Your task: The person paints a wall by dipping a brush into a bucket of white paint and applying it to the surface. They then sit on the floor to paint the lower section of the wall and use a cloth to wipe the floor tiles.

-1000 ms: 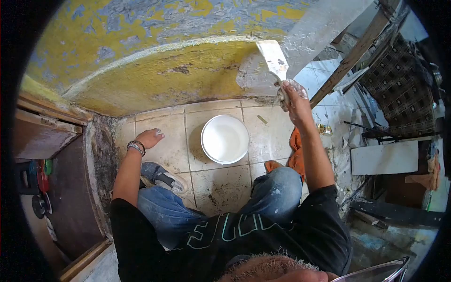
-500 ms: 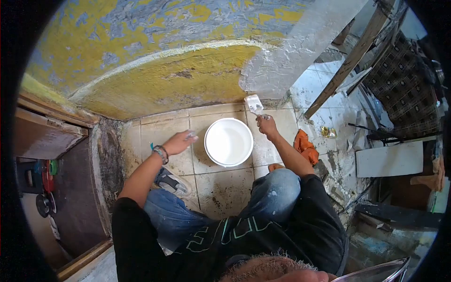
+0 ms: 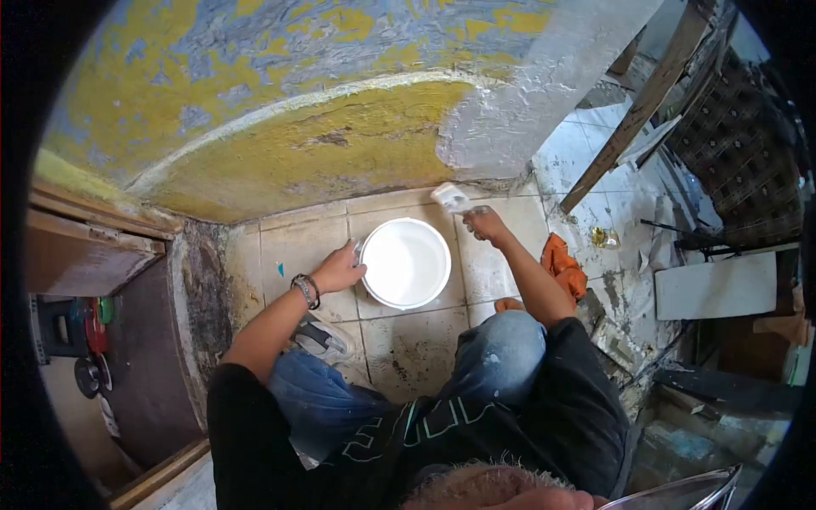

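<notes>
A white bucket [image 3: 445,255] of white paint stands on the tiled floor between my knees and the wall. My left hand [image 3: 340,269] is at its left side, fingers and thumb closed against the rim. In my right hand [image 3: 485,223] I hold a paintbrush [image 3: 451,199] by its handle, to the upper right of the bucket. The broad brush head is covered in white and points toward the foot of the wall. Ahead, the wall [image 3: 280,161] is yellow and flaking, with a whitish coated patch [image 3: 489,132] on its right part.
Orange cloth [image 3: 563,268] lies on the floor beyond my right forearm. A wooden post [image 3: 633,119] leans at the right, near a white board [image 3: 716,286] and debris. To the left is a doorway with a wooden frame [image 3: 102,223].
My left hand has moved right, from beside the bucket onto its rim. The brush has tilted left in my right hand. The bucket sits slightly further left in view.
</notes>
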Available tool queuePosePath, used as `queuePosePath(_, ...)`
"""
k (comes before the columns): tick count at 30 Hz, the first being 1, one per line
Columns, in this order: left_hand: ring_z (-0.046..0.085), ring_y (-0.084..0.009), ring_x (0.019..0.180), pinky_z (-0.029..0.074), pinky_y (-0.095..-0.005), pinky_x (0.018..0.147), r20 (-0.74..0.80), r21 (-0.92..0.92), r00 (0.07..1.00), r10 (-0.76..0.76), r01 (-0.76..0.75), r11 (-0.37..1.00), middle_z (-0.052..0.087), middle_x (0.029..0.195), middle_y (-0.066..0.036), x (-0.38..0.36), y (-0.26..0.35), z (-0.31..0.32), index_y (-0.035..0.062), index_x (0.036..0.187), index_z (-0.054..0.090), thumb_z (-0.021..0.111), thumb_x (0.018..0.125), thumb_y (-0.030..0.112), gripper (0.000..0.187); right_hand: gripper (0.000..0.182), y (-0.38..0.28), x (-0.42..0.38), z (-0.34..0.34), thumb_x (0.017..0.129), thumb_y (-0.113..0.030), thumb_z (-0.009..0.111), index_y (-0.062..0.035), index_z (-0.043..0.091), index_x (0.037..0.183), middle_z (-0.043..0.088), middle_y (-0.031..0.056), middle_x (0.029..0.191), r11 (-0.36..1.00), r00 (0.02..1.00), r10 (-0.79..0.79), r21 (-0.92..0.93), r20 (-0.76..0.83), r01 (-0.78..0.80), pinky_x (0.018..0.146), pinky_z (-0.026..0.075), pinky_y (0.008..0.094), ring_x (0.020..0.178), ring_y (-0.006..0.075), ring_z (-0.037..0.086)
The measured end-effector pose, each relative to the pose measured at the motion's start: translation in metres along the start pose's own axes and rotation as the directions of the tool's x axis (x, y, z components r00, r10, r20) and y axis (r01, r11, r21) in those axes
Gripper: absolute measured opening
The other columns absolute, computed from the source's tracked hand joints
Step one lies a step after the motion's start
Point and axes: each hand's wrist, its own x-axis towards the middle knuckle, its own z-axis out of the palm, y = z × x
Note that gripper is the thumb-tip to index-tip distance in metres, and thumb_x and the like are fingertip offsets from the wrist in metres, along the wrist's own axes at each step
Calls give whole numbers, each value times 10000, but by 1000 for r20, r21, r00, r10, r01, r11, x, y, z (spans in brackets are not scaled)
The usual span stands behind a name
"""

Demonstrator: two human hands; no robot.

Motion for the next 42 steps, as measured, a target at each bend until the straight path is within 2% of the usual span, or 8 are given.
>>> queuePosePath(5,622,-285,1010,491,-317,860,-23,7,1000,-3,3,1000,614,1099,-265,-13,-57,-9,-142,1382,275,622,821,260,772,328,21,64,-2,898,-340,553,-47,672,985,687,202,944,660,876,-478,-684,-64,310,726,523,448,833,361,668)
queuePosePath(8,603,-216,991,481,-310,858,60,-161,998,-26,36,986,616,1120,-205,-22,-68,-17,-118,1394,281,660,860,250,752,333,21,36,-35,892,-343,553,-54,668,1012,659,226,1020,789,925,-266,-612,-270,49,833,495,477,987,398,621)
queuePosePath(14,584,-139,911,484,-286,774,187,-287,979,-84,136,948,635,1042,-96,-18,-73,-22,-12,1336,401,662,901,198,549,288,73,28,-41,904,-267,539,-16,631,798,610,97,636,954,858,59,283,-510,103,510,445,338,528,186,563)
queuePosePath(15,588,-153,929,482,-293,801,184,-302,980,-73,127,945,636,1048,-112,-18,-73,-23,-33,1333,399,662,901,214,563,278,81,40,-30,922,-254,519,-38,611,773,590,68,627,991,854,-128,-43,-505,123,446,405,322,492,147,522)
queuePosePath(16,592,-166,948,480,-301,828,181,-316,981,-64,120,941,638,1054,-128,-20,-72,-22,-54,1331,397,661,901,231,579,183,62,31,-4,919,-216,531,-73,606,832,521,27,591,889,877,118,444,-465,116,419,372,332,472,139,479)
queuePosePath(26,590,-124,883,487,-293,791,238,-318,971,-3,81,945,649,991,-75,-16,-77,-24,-29,1152,554,649,910,250,382,105,12,29,90,880,-166,570,-76,624,879,542,24,657,953,992,33,296,120,-68,400,350,279,483,117,453)
queuePosePath(36,552,-117,899,463,-293,830,291,-297,955,-50,139,945,624,969,-21,-15,-64,-32,9,1175,575,639,917,246,356,191,64,33,-7,902,-227,588,-44,603,852,539,44,631,783,926,170,616,-336,80,416,372,325,491,154,491)
queuePosePath(42,576,-137,945,469,-315,864,313,-253,947,-70,154,955,650,1025,-58,-13,-63,-33,-8,1168,583,617,926,253,358,227,118,99,61,901,-240,577,-17,597,866,598,92,688,983,733,-152,-22,-663,184,475,442,364,542,192,557)
